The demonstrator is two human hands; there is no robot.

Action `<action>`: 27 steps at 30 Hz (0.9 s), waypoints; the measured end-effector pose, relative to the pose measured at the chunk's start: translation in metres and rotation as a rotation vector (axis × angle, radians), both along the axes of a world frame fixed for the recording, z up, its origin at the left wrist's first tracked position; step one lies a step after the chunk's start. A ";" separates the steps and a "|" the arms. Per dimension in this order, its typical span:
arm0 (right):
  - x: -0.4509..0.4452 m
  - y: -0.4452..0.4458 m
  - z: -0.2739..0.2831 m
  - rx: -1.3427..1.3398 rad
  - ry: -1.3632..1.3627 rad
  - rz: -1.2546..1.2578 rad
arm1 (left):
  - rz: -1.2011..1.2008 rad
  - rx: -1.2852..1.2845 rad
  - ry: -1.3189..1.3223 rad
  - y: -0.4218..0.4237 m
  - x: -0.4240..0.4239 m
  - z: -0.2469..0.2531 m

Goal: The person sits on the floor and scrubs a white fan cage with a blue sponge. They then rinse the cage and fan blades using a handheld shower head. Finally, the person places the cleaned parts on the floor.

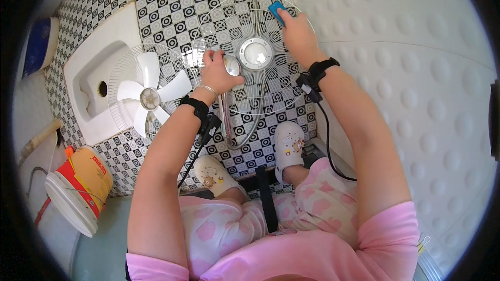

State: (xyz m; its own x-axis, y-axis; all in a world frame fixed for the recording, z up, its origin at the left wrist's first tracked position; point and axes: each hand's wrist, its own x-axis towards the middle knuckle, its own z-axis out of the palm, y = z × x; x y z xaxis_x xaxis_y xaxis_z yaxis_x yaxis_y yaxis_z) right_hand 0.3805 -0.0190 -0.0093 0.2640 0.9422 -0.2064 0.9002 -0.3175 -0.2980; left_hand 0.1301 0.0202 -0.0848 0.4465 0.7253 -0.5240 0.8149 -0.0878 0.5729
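Observation:
A round white wire fan guard, with a pale central disc, lies in front of me over the patterned floor. My right hand holds a small blue block, perhaps a sponge or brush, against the guard's upper right wires. At the guard's left side, my left hand has its fingers spread, thumb pointing right. A chrome hand shower shows beside that thumb, its handle running down below the palm. Whether this hand grips wires or the shower is hidden.
White fan blades in a second wire guard sit left, overlapping a squat toilet. A yellow-red bucket lies tilted lower left. The shower's metal hose crosses the floor. A dimpled white wall borders the right.

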 end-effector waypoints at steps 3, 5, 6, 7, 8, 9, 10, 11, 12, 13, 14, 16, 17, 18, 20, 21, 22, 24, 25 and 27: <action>-0.017 -0.021 -0.018 -0.029 0.030 -0.088 | -0.007 -0.020 -0.008 0.001 0.004 0.000; -0.036 -0.046 -0.034 -0.106 0.096 0.013 | -0.005 -0.024 0.013 0.001 0.008 0.003; -0.034 -0.047 -0.031 -0.115 0.109 0.012 | -0.007 -0.024 0.031 0.000 0.007 0.004; -0.028 -0.048 -0.027 -0.124 0.122 0.010 | -0.010 -0.023 0.049 -0.001 0.006 0.005; -0.025 -0.047 -0.025 -0.133 0.135 0.008 | -0.012 -0.018 0.058 0.000 0.005 0.006; -0.020 -0.043 -0.021 -0.040 0.114 -0.069 | -0.010 -0.009 0.058 0.001 0.007 0.007; -0.015 -0.037 -0.020 0.047 0.095 -0.149 | -0.012 -0.005 0.061 0.000 0.009 0.006; -0.012 -0.033 -0.018 0.134 0.075 -0.229 | -0.013 0.000 0.064 -0.002 0.009 0.006; -0.008 -0.028 -0.015 0.052 0.056 -0.228 | -0.007 0.028 0.055 -0.001 0.012 0.008; -0.006 -0.028 -0.017 0.019 0.062 -0.188 | -0.001 0.003 0.074 -0.001 0.014 0.009; -0.004 -0.029 -0.020 -0.014 0.067 -0.149 | 0.006 -0.023 0.092 -0.002 0.015 0.011; -0.006 -0.030 -0.018 -0.041 0.156 -0.095 | 0.037 -0.050 0.079 -0.004 0.012 0.011; -0.006 -0.036 -0.014 -0.035 0.235 -0.087 | 0.072 -0.051 0.084 -0.008 0.012 0.011; -0.007 -0.036 -0.009 -0.026 0.315 -0.078 | 0.108 -0.049 0.090 -0.012 0.013 0.012; -0.009 -0.028 -0.004 0.013 0.216 -0.085 | 0.176 -0.069 0.059 -0.015 0.015 0.012; -0.010 -0.026 -0.002 0.030 0.168 -0.092 | 0.189 -0.021 0.011 -0.015 0.015 0.012; -0.010 -0.021 0.005 0.103 0.101 -0.117 | 0.200 0.021 -0.034 -0.016 0.013 0.014; -0.001 -0.011 0.013 0.245 -0.038 -0.174 | 0.189 0.099 -0.129 -0.014 0.014 0.031; 0.011 -0.008 0.010 0.332 -0.152 -0.129 | 0.182 0.132 -0.151 -0.011 0.015 0.037; 0.033 0.001 0.007 0.506 -0.374 -0.031 | 0.175 0.201 -0.191 -0.001 0.014 0.046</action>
State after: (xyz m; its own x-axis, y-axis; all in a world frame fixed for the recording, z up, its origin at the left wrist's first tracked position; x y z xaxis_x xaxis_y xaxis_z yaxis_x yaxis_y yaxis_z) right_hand 0.4131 -0.0180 -0.0020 0.2605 0.8900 0.3743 0.9653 -0.2470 -0.0844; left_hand 0.1438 0.0193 -0.0384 0.3822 0.8802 -0.2812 0.7069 -0.0826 0.7024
